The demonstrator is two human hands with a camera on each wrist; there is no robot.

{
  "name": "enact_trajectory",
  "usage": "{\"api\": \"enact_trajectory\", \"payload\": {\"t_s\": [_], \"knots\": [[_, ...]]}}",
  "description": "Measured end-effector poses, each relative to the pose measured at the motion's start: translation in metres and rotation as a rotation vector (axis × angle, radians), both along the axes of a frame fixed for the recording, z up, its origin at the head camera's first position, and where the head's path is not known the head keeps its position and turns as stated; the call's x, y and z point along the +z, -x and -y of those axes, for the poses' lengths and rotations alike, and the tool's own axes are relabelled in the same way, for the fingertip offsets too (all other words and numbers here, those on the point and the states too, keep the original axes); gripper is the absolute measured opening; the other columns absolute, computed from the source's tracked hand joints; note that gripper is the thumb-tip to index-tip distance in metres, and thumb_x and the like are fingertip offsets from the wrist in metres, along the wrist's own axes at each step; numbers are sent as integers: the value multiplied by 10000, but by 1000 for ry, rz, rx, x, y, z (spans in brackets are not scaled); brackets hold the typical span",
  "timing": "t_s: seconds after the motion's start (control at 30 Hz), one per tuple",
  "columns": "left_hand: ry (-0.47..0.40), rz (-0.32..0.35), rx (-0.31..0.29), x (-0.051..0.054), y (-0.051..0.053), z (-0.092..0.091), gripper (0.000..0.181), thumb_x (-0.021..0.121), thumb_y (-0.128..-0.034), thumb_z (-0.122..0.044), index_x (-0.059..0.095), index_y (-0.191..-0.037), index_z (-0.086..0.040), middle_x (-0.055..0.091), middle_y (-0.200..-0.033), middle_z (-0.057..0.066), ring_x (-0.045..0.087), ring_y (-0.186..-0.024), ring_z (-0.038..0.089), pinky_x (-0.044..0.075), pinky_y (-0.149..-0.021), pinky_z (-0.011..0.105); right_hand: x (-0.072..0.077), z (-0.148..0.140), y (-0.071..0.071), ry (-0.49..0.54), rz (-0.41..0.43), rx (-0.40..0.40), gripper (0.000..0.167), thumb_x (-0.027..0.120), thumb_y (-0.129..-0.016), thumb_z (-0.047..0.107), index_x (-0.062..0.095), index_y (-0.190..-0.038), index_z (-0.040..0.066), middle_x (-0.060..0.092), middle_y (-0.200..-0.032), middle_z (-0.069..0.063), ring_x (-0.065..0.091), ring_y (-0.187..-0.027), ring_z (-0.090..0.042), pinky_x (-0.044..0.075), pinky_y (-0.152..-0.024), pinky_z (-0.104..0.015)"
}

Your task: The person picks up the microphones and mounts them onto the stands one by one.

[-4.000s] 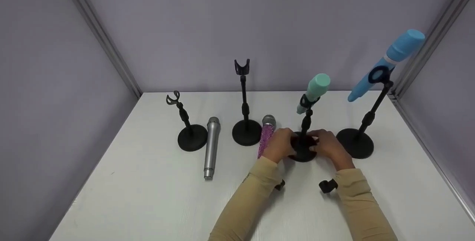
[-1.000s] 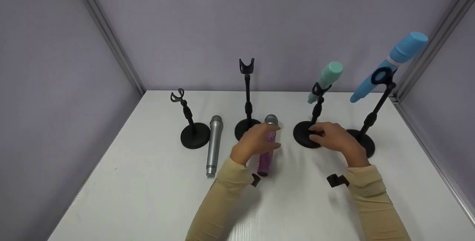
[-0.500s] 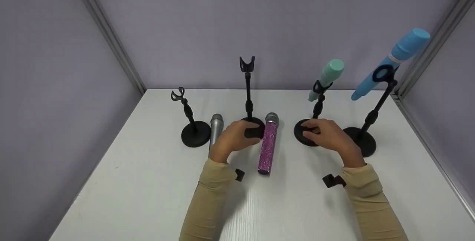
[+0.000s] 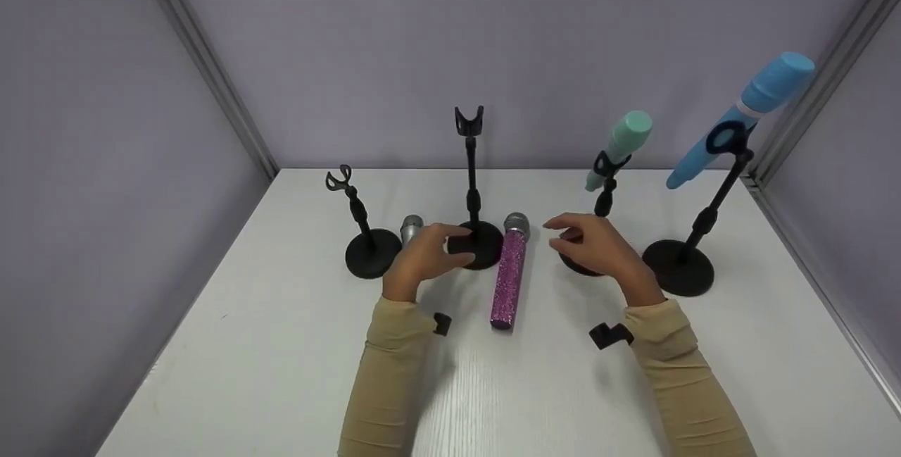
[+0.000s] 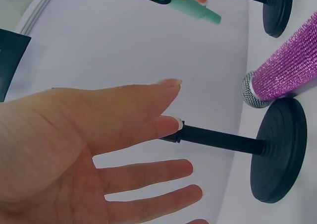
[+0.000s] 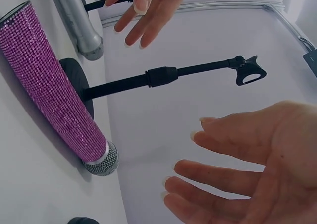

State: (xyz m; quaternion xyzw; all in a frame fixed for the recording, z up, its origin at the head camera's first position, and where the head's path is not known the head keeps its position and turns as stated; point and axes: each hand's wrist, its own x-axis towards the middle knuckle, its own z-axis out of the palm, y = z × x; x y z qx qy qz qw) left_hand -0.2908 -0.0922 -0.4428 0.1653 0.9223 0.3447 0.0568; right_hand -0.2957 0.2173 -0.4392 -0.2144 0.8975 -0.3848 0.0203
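On the worktop (image 4: 267, 372): purple glitter mic (image 4: 508, 277) between left hand (image 4: 424, 256) and right hand (image 4: 593, 242)

Clock centred on purple glitter mic, 12 = far. Nearest: left sleeve (image 4: 386, 379) at 8, right sleeve (image 4: 683, 379) at 4, both tan. Mic lies flat, head toward 12. Left hand at 9, fingers apart, hiding most of silver mic (image 4: 412, 227). Right hand between 2 and 3, fingers apart, in front of green mic's stand (image 4: 604, 202); contact can't tell. Beyond: short stand (image 4: 371, 254) between 9 and 10, tall stand (image 4: 473, 200) at 11. Farther: green mic (image 4: 629, 134) tilted in its stand at 1, blue mic (image 4: 773, 87) tilted in its stand (image 4: 704, 220) at 2.
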Motion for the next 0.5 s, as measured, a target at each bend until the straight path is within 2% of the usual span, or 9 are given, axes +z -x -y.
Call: {"api": "enact_trajectory", "payload": {"t_s": [0.27,0.5], "knots": [[-13,-16,-4,-7,4,3,452,767,-928,-198,671,-1345,-52,638,-1432,157,608,-1313,368,487,-1112,495,-1,15,12,-1,16,-10,357,641,-1001,124,650,-1340,13,642,-1395,-223,660,-1212,-439,535,-1023,-565],[-5,56,44,-8,8,5,465,758,-941,-227,658,-1375,-94,600,-1486,126,588,-1331,399,486,-1110,513,-4,26,19,2,34,-4,353,640,-1001,126,647,-1334,9,632,-1397,-241,638,-1231,-466,533,-1024,-565]]}}
